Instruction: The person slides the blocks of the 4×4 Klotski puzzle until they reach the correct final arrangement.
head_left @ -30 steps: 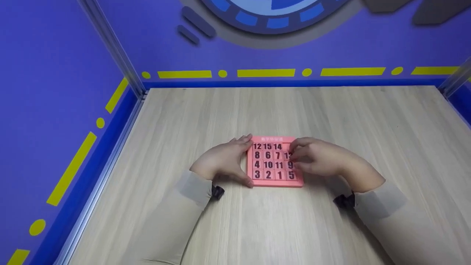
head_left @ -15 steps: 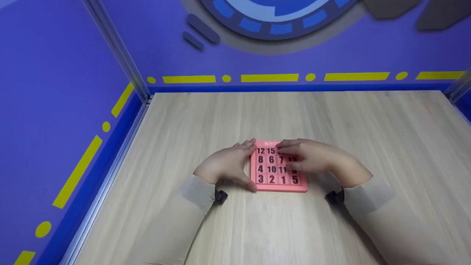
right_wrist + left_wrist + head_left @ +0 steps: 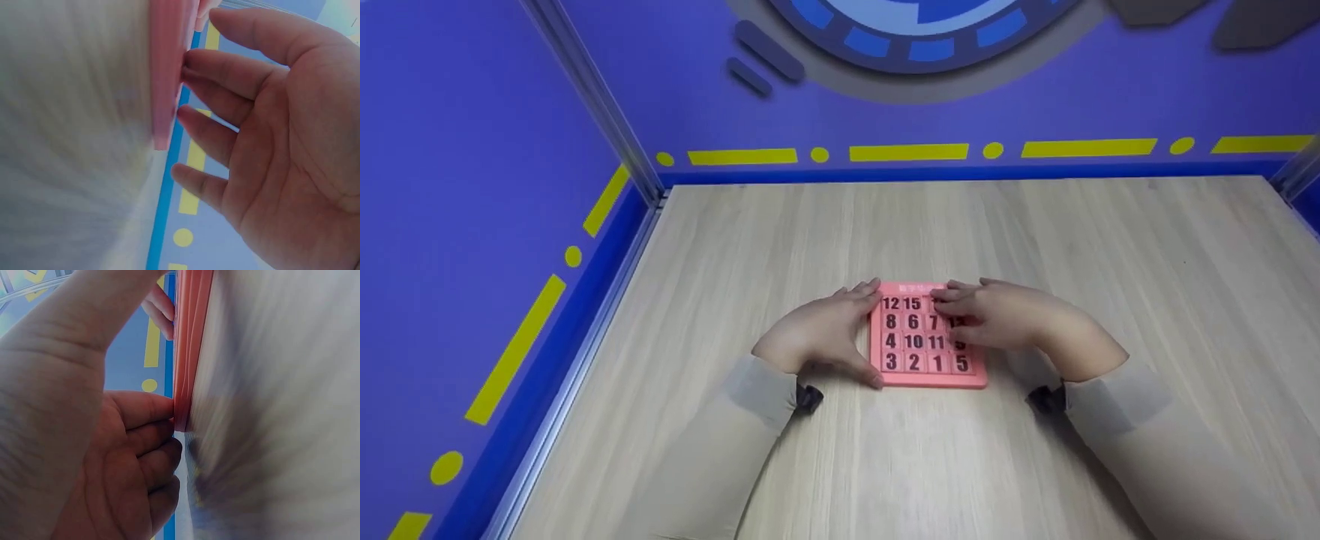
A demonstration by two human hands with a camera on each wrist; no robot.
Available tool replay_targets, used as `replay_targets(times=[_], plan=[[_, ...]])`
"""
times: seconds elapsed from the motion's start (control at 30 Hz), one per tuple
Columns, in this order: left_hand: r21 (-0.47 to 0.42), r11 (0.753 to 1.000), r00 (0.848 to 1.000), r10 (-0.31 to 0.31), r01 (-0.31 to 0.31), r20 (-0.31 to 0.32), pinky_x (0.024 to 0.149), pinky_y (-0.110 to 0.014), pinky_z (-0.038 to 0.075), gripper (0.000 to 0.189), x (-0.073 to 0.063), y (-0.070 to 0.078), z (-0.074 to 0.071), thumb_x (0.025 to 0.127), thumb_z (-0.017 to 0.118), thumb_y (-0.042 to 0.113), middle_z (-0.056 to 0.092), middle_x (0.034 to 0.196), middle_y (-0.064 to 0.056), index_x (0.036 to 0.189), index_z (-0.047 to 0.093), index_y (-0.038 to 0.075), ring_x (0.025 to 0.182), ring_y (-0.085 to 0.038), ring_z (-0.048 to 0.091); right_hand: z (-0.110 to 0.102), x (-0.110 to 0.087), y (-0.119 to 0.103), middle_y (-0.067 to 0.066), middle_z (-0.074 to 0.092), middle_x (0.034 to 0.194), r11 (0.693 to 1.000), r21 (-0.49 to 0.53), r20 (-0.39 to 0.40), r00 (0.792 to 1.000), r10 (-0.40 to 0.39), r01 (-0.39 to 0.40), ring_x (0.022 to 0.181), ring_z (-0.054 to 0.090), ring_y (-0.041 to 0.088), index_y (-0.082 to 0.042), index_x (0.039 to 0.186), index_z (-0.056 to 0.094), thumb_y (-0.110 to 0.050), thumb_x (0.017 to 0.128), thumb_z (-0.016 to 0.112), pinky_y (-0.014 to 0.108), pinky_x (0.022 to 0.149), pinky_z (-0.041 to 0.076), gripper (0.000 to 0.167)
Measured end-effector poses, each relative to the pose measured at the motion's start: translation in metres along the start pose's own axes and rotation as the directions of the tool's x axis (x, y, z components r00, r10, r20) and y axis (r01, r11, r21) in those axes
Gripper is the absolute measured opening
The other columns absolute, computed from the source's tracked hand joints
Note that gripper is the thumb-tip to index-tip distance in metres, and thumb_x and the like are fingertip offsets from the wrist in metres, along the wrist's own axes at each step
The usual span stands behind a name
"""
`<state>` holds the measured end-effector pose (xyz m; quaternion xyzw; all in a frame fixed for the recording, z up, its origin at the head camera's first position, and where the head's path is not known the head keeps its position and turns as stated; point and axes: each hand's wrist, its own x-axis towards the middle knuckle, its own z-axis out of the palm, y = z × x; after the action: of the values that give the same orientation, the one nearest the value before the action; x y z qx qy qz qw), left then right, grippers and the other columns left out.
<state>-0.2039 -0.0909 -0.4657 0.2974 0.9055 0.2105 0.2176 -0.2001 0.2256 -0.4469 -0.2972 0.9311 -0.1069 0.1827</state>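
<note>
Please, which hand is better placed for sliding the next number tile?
Probably the right hand: it reaches over the number tiles at the upper right. The left hand holds the pink puzzle by its left side, so it seems better for steadying.

Left hand [image 3: 115,464], fingers [image 3: 147,409] touching coral board [image 3: 188,343]

Was a pale wood-look surface [image 3: 930,450], w/ grain running approx. front to back. Carried one pink sq. num. puzzle [image 3: 930,380], lying flat approx. mid L–R & well apart fr. the straight back edge [image 3: 960,183].
</note>
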Motion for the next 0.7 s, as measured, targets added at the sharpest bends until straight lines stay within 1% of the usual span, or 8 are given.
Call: replay_targets(times=[0.03,0.2,0.27,0.4,0.47,0.53,0.6,0.7], plan=[[0.001,1.0,1.0,0.004,-0.004,0.0,0.148,-0.041,0.014,0.148,0.001,0.0,-0.001,0.07,0.104,0.063,0.009,0.193,0.0,0.181,0.022,0.011,0.18,-0.022,0.012,-0.003,-0.001,0.0,0.007,0.052,0.176,1.0,-0.01,0.004,1.0,0.01,-0.01,0.171,0.039,0.039,-0.014,0.163,0.061,-0.036,0.113,0.065,0.071,0.142,0.023,0.055],[-0.003,1.0,1.0,-0.001,0.001,-0.012,0.148,-0.045,0.016,0.149,0.001,0.0,-0.001,0.068,0.105,0.063,0.009,0.192,-0.001,0.181,0.023,0.011,0.179,-0.032,0.014,-0.008,-0.007,-0.006,0.01,0.057,0.173,0.995,-0.082,-0.009,0.999,0.052,-0.052,0.167,0.045,0.042,-0.012,0.161,0.064,-0.035,0.113,0.064,0.074,0.14,0.027,0.053],[-0.014,1.0,1.0,-0.012,0.011,-0.009,0.148,-0.046,0.017,0.148,-0.004,0.0,0.002,0.068,0.105,0.063,0.009,0.192,-0.001,0.181,0.023,0.011,0.179,-0.035,0.015,-0.004,-0.008,-0.011,0.01,0.06,0.17,0.991,-0.115,-0.019,0.998,0.065,-0.066,0.166,0.047,0.043,-0.011,0.159,0.066,-0.035,0.113,0.064,0.074,0.139,0.03,0.052],[-0.023,1.0,1.0,-0.015,0.015,-0.007,0.148,-0.045,0.016,0.148,-0.007,0.0,0.004,0.069,0.105,0.062,0.01,0.192,-0.001,0.181,0.023,0.01,0.179,-0.032,0.014,-0.001,-0.009,-0.019,0.011,0.066,0.164,0.981,-0.176,-0.045,0.996,0.08,-0.087,0.163,0.052,0.043,-0.012,0.154,0.072,-0.036,0.113,0.066,0.073,0.137,0.035,0.048],[-0.02,1.0,1.0,-0.013,0.012,-0.01,0.148,-0.045,0.016,0.148,-0.007,0.001,0.005,0.069,0.104,0.062,0.01,0.192,-0.002,0.181,0.023,0.009,0.179,-0.031,0.014,-0.001,-0.009,-0.021,0.013,0.07,0.159,0.976,-0.208,-0.078,0.995,0.056,-0.071,0.159,0.056,0.044,-0.011,0.149,0.076,-0.034,0.112,0.068,0.073,0.134,0.039,0.044],[-0.006,1.0,1.0,-0.005,0.005,-0.011,0.148,-0.043,0.015,0.149,-0.005,0.002,0.005,0.069,0.103,0.063,0.009,0.192,-0.004,0.181,0.022,0.008,0.179,-0.029,0.014,-0.001,-0.009,-0.021,0.014,0.072,0.157,0.975,-0.213,-0.117,0.992,0.036,-0.06,0.158,0.058,0.044,-0.01,0.147,0.077,-0.034,0.111,0.07,0.072,0.134,0.04,0.044],[0.01,1.0,1.0,0.004,-0.004,-0.014,0.148,-0.042,0.015,0.148,-0.002,0.004,0.005,0.07,0.102,0.064,0.009,0.192,-0.005,0.18,0.021,0.006,0.179,-0.027,0.014,-0.001,-0.008,-0.021,0.014,0.07,0.16,0.98,-0.196,-0.148,0.989,0.009,-0.038,0.158,0.057,0.044,-0.01,0.149,0.075,-0.035,0.11,0.07,0.07,0.135,0.041,0.046],[0.025,1.0,1.0,0.011,-0.011,-0.007,0.148,-0.041,0.014,0.148,0.001,0.007,0.005,0.072,0.101,0.065,0.008,0.192,-0.005,0.18,0.02,0.005,0.18,-0.025,0.012,0.002,-0.006,-0.019,0.012,0.059,0.172,0.992,-0.124,-0.138,0.99,-0.013,-0.004,0.166,0.047,0.041,-0.011,0.161,0.064,-0.041,0.111,0.069,0.067,0.139,0.037,0.058]])
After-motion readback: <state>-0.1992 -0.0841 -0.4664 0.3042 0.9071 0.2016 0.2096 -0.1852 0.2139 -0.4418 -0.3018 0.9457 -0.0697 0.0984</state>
